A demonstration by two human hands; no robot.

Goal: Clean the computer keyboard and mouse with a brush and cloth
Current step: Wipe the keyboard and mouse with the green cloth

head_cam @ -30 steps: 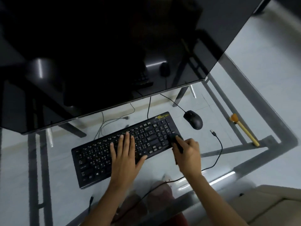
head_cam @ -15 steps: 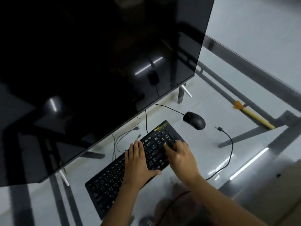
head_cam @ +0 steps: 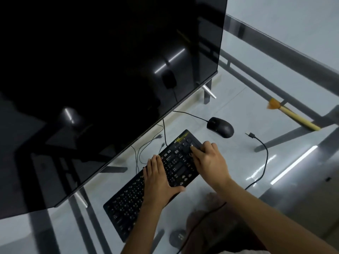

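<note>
Now the right hand [head_cam: 209, 158] has been shifted up to the number-pad end of the matte black keyboard [head_cam: 157, 180], fingers pinched on something dark, likely cloth; wiping is judged underway. Left hand [head_cam: 157, 178] is pressed flat, fingers together. Smooth mouse [head_cam: 220, 127] and yellow-handled brush [head_cam: 291, 114] lie beyond the right hand, untouched, on glass desk [head_cam: 238, 162].

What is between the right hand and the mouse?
Only bare glass desk lies between the right hand, resting on the keyboard, and the mouse. Nothing visible blocks the way.
</note>
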